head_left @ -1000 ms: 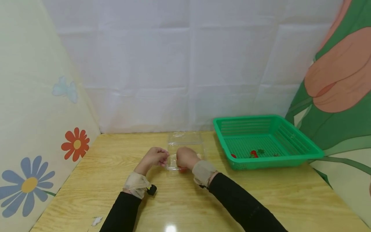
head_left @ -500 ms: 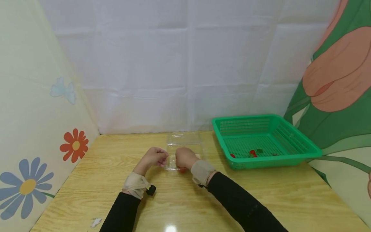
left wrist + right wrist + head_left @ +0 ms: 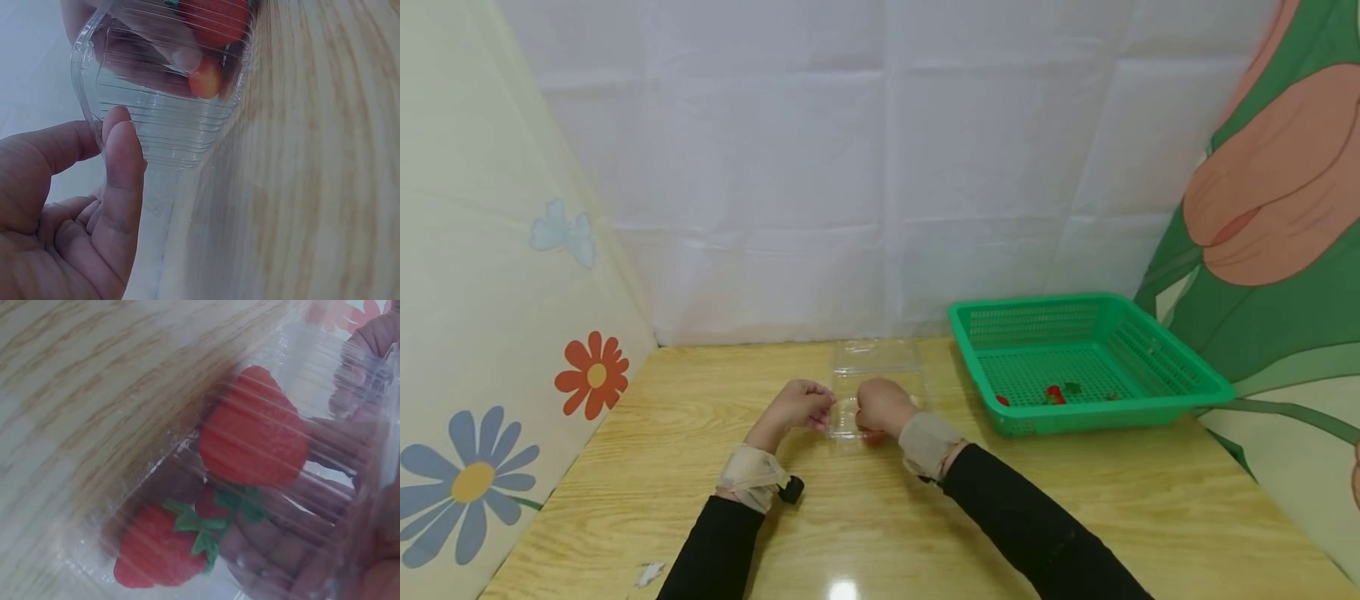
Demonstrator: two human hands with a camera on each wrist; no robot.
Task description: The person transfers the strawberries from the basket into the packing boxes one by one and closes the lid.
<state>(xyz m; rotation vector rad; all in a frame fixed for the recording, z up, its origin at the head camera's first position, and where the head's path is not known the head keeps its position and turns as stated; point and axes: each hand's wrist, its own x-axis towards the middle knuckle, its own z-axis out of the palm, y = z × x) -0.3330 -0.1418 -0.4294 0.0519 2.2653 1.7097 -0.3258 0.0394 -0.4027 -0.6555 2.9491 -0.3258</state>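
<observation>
A clear plastic hinged box (image 3: 877, 358) lies on the table with its lid laid back. My left hand (image 3: 797, 407) pinches the box's left rim between thumb and finger, plain in the left wrist view. Down inside the box, my right hand (image 3: 882, 407) has its fingers on a strawberry (image 3: 205, 78), whose orange-red tip shows at a fingertip. Through the ribbed wall in the right wrist view, a large red strawberry (image 3: 256, 434) and a smaller one (image 3: 159, 550) with green leaves appear, the right fingers behind them. The right hand covers much of the box in the head view.
To the right stands a green slotted basket (image 3: 1000, 417) with several red strawberries (image 3: 1055, 393) and a green leaf piece (image 3: 1072, 388). A white scrap or worn patch (image 3: 650, 573) marks the table's front left. A white sheet (image 3: 760, 167) hangs behind the table.
The right hand shifts very slightly inside the box. The left hand stays at the rim, and box and basket keep their places.
</observation>
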